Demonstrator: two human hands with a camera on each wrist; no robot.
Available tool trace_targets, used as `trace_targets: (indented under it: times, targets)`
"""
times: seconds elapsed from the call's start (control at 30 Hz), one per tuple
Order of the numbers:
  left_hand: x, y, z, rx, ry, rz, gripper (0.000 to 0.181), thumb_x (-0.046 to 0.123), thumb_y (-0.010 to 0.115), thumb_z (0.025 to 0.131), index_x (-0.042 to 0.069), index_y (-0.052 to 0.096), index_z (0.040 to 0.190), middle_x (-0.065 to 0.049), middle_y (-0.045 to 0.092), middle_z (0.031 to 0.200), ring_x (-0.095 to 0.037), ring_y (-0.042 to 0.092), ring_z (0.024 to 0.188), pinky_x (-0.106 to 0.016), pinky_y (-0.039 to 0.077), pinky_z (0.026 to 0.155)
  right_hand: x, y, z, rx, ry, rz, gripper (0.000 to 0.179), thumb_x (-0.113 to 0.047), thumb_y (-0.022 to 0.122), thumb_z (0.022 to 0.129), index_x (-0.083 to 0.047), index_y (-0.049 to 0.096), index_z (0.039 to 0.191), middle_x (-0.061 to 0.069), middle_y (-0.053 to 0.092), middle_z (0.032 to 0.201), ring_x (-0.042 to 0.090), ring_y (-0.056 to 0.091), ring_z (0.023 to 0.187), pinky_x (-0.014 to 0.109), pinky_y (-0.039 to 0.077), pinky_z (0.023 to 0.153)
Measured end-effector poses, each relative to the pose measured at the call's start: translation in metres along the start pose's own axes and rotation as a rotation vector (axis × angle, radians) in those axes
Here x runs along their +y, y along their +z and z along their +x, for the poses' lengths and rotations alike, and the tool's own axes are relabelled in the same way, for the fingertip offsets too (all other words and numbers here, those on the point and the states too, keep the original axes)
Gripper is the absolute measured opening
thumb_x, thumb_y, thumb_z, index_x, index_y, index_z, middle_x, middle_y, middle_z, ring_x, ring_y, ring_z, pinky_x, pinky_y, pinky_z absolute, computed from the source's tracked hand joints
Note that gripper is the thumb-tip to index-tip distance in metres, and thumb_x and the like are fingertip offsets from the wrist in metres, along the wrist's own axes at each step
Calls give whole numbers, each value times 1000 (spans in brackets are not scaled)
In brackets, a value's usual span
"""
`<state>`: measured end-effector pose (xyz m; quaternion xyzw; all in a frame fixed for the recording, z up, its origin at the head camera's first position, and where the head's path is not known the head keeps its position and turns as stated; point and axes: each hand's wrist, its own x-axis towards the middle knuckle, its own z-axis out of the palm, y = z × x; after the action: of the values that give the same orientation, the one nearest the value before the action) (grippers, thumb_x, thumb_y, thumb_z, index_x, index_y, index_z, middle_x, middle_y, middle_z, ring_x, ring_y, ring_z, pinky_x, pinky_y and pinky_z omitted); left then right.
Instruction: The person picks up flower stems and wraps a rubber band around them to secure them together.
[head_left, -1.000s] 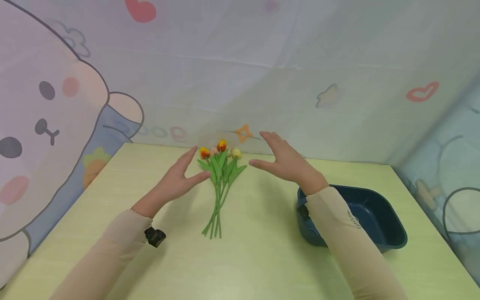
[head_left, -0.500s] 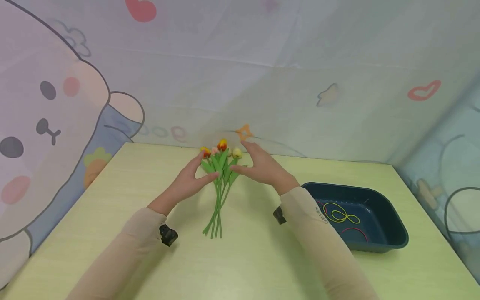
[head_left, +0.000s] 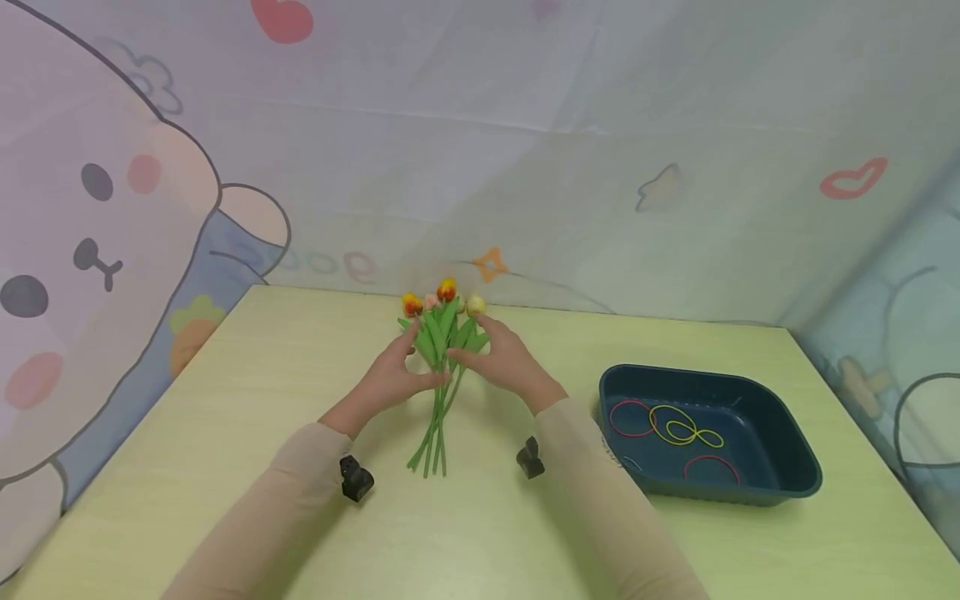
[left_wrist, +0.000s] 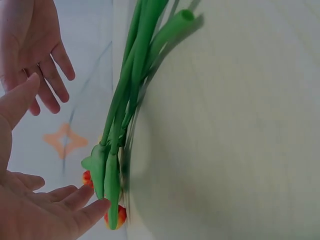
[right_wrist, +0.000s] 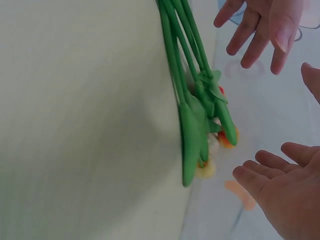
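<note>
Several artificial tulips (head_left: 438, 346) lie in a loose bundle on the table, blooms toward the back wall, their green stems (left_wrist: 131, 80) crossing near the front. Red-yellow, pale pink and cream blooms show at the top. My left hand (head_left: 390, 377) reaches in from the left, fingers spread near the leaves (left_wrist: 113, 185). From the right comes my right hand (head_left: 506, 358), thumb extended over the leaves in the head view and fingers beside a cream bloom (right_wrist: 206, 169). Neither hand grips anything; both wrist views show relaxed fingers around the bundle.
To the right stands a dark blue basin (head_left: 806, 467) holding several red and yellow elastic bands (head_left: 671, 425). A printed cloth (head_left: 480, 167) hangs behind the table (head_left: 315, 342). A black wrist camera (head_left: 356, 478) sits under each sleeve.
Both hands have come inward and lower, closing in on the tulips from either side. The right sleeve has moved left off the basin, uncovering the elastic bands. The tulips lie where they were.
</note>
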<state>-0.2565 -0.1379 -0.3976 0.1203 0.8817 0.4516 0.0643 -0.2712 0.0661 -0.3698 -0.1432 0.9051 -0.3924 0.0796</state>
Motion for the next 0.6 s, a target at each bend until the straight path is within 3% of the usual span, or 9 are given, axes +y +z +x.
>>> trace_targets:
  times: [0.23,0.4,0.6]
  targets:
    - [-4,11,0,-4,-5,-65,100,28,78,82,15,12,156,-18,22,157,-46,35,134,-59,47,97,7,20,3,-4,52,77,82,-44,65,90,-5,27,151,15,33,153,35,37,137,53,40,107]
    - [-6,18,0,-3,-41,-85,101,25,79,81,12,12,155,-19,25,154,-47,37,132,-56,50,95,11,30,3,-7,70,90,77,-40,67,89,-3,33,148,19,40,148,39,44,131,53,45,103]
    - [-8,21,1,-5,-96,-63,96,25,80,80,6,21,152,-19,38,147,-37,52,116,-39,56,78,16,39,2,-20,111,133,74,-37,69,88,-3,38,146,20,46,143,39,46,129,53,44,103]
